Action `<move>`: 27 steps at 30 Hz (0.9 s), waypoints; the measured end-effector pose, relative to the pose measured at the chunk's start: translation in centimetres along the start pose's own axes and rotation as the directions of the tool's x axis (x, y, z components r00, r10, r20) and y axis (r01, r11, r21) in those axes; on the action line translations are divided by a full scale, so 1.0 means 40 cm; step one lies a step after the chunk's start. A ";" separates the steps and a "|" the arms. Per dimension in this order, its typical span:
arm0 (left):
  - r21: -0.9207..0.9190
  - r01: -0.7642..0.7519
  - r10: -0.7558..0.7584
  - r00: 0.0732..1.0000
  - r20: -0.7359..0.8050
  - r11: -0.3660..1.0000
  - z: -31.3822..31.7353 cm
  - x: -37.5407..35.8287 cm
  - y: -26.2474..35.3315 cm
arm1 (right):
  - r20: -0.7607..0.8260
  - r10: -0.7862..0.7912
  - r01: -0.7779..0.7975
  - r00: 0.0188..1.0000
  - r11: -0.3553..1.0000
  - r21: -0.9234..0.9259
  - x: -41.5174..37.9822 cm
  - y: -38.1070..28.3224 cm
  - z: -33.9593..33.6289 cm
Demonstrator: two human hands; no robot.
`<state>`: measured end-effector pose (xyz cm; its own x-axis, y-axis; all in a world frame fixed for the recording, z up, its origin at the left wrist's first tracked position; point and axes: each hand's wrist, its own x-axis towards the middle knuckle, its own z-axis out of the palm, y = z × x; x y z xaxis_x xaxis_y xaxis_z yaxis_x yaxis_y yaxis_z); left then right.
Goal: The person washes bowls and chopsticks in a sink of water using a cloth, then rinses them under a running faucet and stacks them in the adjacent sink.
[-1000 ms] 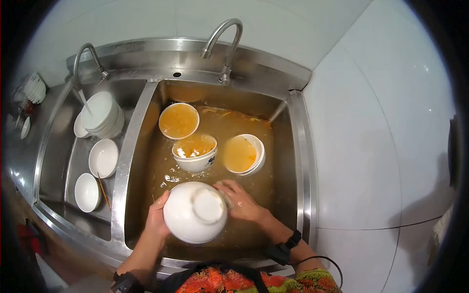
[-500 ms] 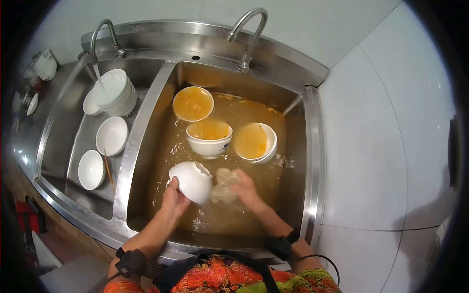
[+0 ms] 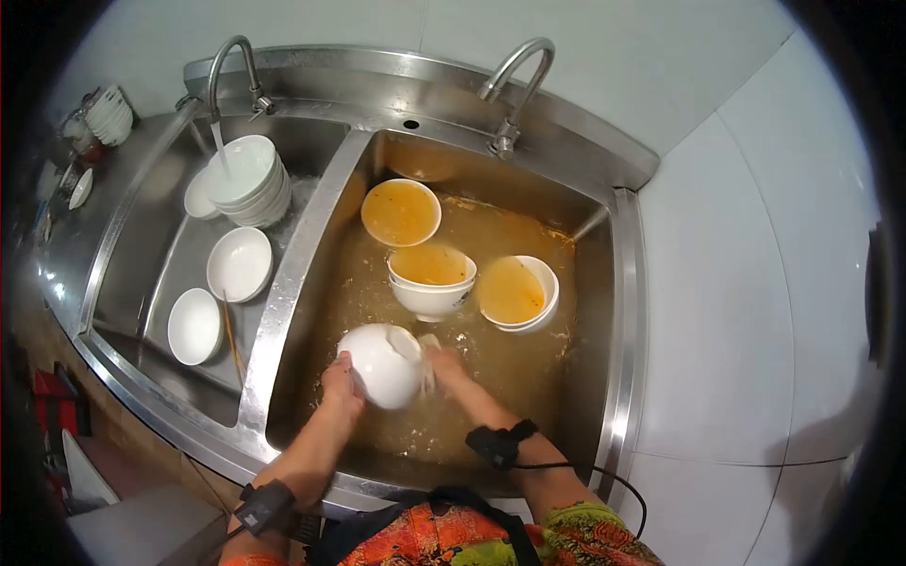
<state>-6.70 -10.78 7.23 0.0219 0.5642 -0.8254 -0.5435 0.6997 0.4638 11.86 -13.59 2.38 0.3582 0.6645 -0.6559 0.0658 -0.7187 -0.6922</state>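
My left hand [image 3: 342,385] grips a white bowl [image 3: 382,363] by its left side, just above the murky water. The bowl is tipped over, its foot ring facing up and away from me. A pale cloth [image 3: 429,354], partly hidden, is in my right hand [image 3: 451,371] against the bowl's right side. Beyond my hands, a bowl of orange liquid [image 3: 401,213] sits in the water. Nearer are two nested bowls [image 3: 432,300], the top one also holding orange liquid. To their right, more nested bowls [image 3: 547,283] lean at a tilt.
In the left basin [image 3: 132,274], water runs from a tap [image 3: 226,71] onto stacked white bowls [image 3: 255,184]. Two single bowls and thin sticks [image 3: 232,340] lie nearer me. A second tap [image 3: 524,85] stands behind the right basin. A tiled wall [image 3: 708,311] borders the right side.
My right hand has brought the cloth left, against the bowl. The held bowl has turned slightly. The whole view has shifted, so the sink appears further right and lower.
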 end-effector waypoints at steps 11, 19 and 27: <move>0.022 0.022 -0.020 0.994 -0.108 1.000 -0.023 0.068 -0.014 | 0.005 -0.833 0.788 0.553 0.521 -0.329 -0.135 -0.144 0.032; 0.065 -0.033 0.021 0.983 0.180 0.997 0.012 0.025 0.008 | 0.029 -0.486 0.293 0.873 0.478 -0.828 -0.084 -0.044 -0.124; 0.235 -0.167 0.040 0.885 0.464 0.958 0.088 -0.117 0.010 | 0.212 0.002 -0.100 0.977 0.886 0.453 -0.177 -0.033 -0.248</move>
<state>-4.05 -11.59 12.42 0.3872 0.7309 -0.5620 -0.3270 0.6788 0.6575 18.46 -19.37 10.93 0.1525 0.6912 -0.7064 -0.3992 -0.6108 -0.6838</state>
